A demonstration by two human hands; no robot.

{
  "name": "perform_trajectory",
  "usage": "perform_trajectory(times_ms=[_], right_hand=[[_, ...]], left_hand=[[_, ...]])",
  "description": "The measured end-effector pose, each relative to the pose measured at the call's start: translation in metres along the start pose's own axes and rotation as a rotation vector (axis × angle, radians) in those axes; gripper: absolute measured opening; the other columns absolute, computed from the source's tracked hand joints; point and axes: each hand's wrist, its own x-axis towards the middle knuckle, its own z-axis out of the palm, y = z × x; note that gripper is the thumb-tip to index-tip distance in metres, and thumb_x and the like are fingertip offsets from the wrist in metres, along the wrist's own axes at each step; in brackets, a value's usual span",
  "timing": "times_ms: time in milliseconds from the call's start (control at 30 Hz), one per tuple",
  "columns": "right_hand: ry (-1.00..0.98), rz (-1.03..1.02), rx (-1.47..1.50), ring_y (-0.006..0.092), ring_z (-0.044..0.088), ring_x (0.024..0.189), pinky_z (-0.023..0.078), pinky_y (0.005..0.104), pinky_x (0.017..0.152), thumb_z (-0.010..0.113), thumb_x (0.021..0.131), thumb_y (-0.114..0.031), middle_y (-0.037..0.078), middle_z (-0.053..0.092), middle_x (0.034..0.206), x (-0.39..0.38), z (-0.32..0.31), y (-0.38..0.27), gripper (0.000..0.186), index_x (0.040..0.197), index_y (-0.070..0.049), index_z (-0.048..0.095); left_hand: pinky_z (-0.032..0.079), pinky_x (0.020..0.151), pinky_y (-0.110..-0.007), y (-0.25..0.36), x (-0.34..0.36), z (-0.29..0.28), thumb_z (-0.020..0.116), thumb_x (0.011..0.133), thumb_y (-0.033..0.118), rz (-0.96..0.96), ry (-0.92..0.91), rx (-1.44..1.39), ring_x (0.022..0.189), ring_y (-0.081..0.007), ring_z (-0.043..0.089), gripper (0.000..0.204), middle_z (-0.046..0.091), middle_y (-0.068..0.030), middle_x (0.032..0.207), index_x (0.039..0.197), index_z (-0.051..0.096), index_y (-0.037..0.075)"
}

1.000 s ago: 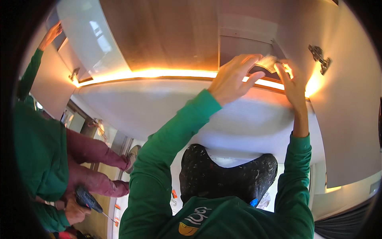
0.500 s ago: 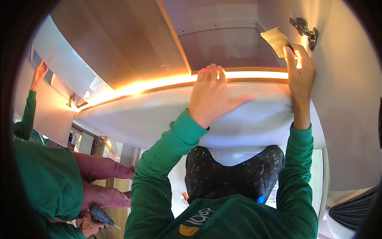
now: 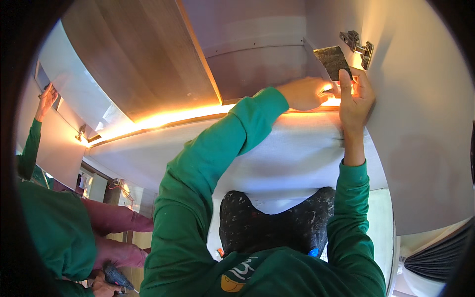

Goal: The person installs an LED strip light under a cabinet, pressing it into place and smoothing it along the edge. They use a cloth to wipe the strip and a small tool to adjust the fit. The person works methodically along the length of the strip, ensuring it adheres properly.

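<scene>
A small dark square sheet [image 3: 332, 63], rough-looking like sandpaper, stands up between the thumb and fingers of my right hand [image 3: 357, 101]. That hand is closed on its lower edge, beside the right-hand panel. My left hand [image 3: 303, 93] reaches across to the right, over the glowing light strip [image 3: 173, 112], close to the right hand. Its fingers are curled, and glare and the hand itself hide what they hold, if anything. The strip runs along the wood-edged front of an open cabinet [image 3: 257, 67].
A metal hinge [image 3: 358, 48] sticks out from the pale panel [image 3: 425, 128] just beyond my right hand. A brown wooden panel [image 3: 133, 49] lies left of the opening. At the left, a co-worker in green raises one hand [image 3: 47, 101]; a power drill [image 3: 118, 276] is in a hand below.
My left hand has swung right along the light strip, from flat with fingers spread to curled near my right hand. The sheet has tilted, now showing a dark face. The view has shifted slightly.
</scene>
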Motion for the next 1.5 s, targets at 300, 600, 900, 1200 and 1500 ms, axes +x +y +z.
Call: perform_trajectory(times_ms=[300, 600, 900, 1200, 1500], right_hand=[[0.042, 0.018, 0.013, 0.012, 0.063, 0.09, 0.052, 0.0294, 0.083, 0.069, 0.105, -0.014, 0.006, 0.069, 0.099, -0.005, 0.002, 0.001, 0.017, 0.108, 0.003, 0.069], [0.145, -0.041, -0.013, 0.0164, 0.064, 0.082, 0.052, 0.0314, 0.079, 0.064, 0.108, -0.022, 0.011, 0.069, 0.094, -0.004, 0.004, 0.004, 0.024, 0.108, 0.002, 0.064], [0.122, -0.152, 0.039, 0.0165, 0.066, 0.082, 0.053, 0.0309, 0.075, 0.067, 0.106, -0.019, 0.01, 0.069, 0.093, 0.0, 0.0, 0.01, 0.022, 0.108, 0.002, 0.064], [0.103, -0.146, -0.009, 0.0156, 0.064, 0.081, 0.051, 0.0304, 0.076, 0.068, 0.106, -0.022, 0.01, 0.069, 0.091, -0.001, 0.004, 0.004, 0.023, 0.106, 0.001, 0.064], [0.091, -0.107, 0.005, 0.0148, 0.064, 0.082, 0.05, 0.0295, 0.079, 0.067, 0.106, -0.02, 0.007, 0.069, 0.092, -0.001, -0.002, 0.01, 0.021, 0.105, 0.001, 0.064]], left_hand=[[0.047, 0.1, -0.042, -0.031, 0.07, -0.004, 0.061, 0.104, 0.049, -0.262, -0.236, -0.36, 0.109, -0.0242, 0.062, 0.049, 0.073, -0.0089, 0.12, 0.127, 0.075, 0.008], [0.047, 0.083, -0.042, -0.02, 0.073, 0.006, 0.08, 0.089, 0.057, -0.24, -0.065, -0.282, 0.09, -0.0187, 0.061, 0.047, 0.07, -0.0066, 0.089, 0.088, 0.079, 0.01], [0.055, 0.084, -0.044, -0.031, 0.089, 0.01, 0.082, 0.089, 0.048, -0.243, -0.064, -0.42, 0.098, -0.0271, 0.07, 0.047, 0.078, -0.0111, 0.102, 0.108, 0.081, 0.005], [0.053, 0.087, -0.044, -0.026, 0.08, 0.013, 0.082, 0.088, 0.053, -0.196, 0.12, -0.318, 0.098, -0.027, 0.071, 0.053, 0.077, -0.0179, 0.097, 0.093, 0.08, 0.001], [0.051, 0.077, -0.039, -0.01, 0.072, 0.009, 0.086, 0.087, 0.046, -0.129, -0.015, -0.359, 0.085, -0.0173, 0.064, 0.042, 0.071, -0.0076, 0.083, 0.088, 0.078, 0.004]])
